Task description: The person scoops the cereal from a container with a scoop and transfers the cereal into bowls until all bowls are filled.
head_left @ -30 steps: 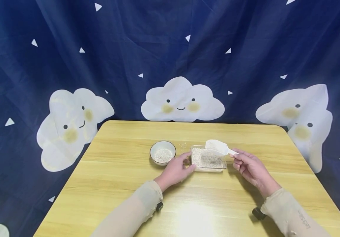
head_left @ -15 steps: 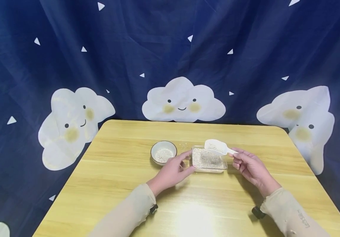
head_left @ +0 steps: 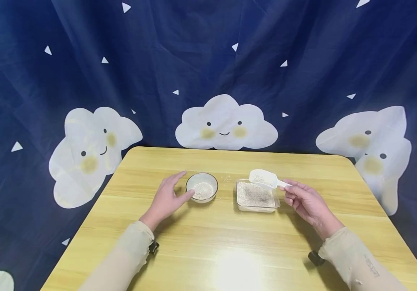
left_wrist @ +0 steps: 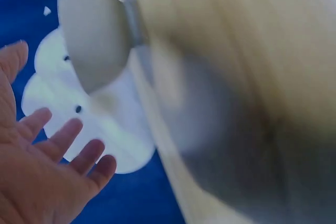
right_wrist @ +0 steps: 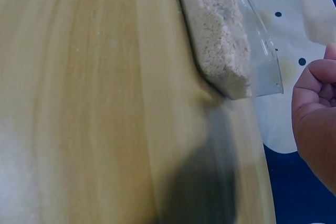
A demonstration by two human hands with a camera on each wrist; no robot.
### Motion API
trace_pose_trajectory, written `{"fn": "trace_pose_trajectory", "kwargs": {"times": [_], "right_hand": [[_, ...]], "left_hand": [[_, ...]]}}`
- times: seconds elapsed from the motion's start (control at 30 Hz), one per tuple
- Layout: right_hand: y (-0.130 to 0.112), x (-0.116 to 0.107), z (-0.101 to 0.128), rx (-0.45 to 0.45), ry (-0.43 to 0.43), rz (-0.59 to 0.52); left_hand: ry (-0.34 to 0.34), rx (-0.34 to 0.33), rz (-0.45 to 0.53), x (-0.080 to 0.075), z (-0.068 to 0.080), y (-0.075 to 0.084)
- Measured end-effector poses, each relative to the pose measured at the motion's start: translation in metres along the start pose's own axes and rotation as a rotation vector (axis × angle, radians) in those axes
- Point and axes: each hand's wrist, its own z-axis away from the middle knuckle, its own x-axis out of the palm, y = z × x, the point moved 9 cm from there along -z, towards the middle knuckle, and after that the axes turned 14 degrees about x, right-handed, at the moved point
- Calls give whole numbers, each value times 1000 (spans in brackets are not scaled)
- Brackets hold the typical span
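My right hand [head_left: 308,202] pinches the handle of a white scoop [head_left: 263,178], which carries some pale flakes that look like oats. The scoop hangs over the back of a clear rectangular container [head_left: 257,209] filled with the same flakes [head_left: 253,195]. In the right wrist view the hand [right_wrist: 317,108] curls round the handle end. At the left side of a dark-rimmed bowl [head_left: 202,177], my left hand [head_left: 166,198] is spread, thumb close to the rim. Flakes [head_left: 203,190] lie in the bowl. The left wrist view shows that hand [left_wrist: 47,171] with fingers apart, holding nothing, beside the bowl [left_wrist: 94,35].
Bowl and container stand side by side on a wooden table [head_left: 208,234], a gap between them. Some spilled flakes [head_left: 226,178] lie on the wood behind that gap. A dark blue curtain [head_left: 208,60] with smiling clouds hangs past the far edge.
My left hand has left the container's left side and moved left, round to the far side of the bowl. The right hand still holds the scoop over the container, nearly unmoved.
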Motion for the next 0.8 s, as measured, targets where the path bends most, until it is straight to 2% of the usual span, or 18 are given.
{"fn": "trace_pose_trajectory", "kwargs": {"times": [0.1,0.27,0.67,0.8], "right_hand": [[-3,3,-2,-3,7,21],[-6,12,-10,-4,19,29],[-11,54,-39,20,64,41],[-11,67,-49,31,95,52]], "left_hand": [[-55,-20,29,5,4,-13],[-110,-43,49,16,5,-22],[-136,-98,96,29,8,-32],[-143,-90,99,30,9,-30]]}}
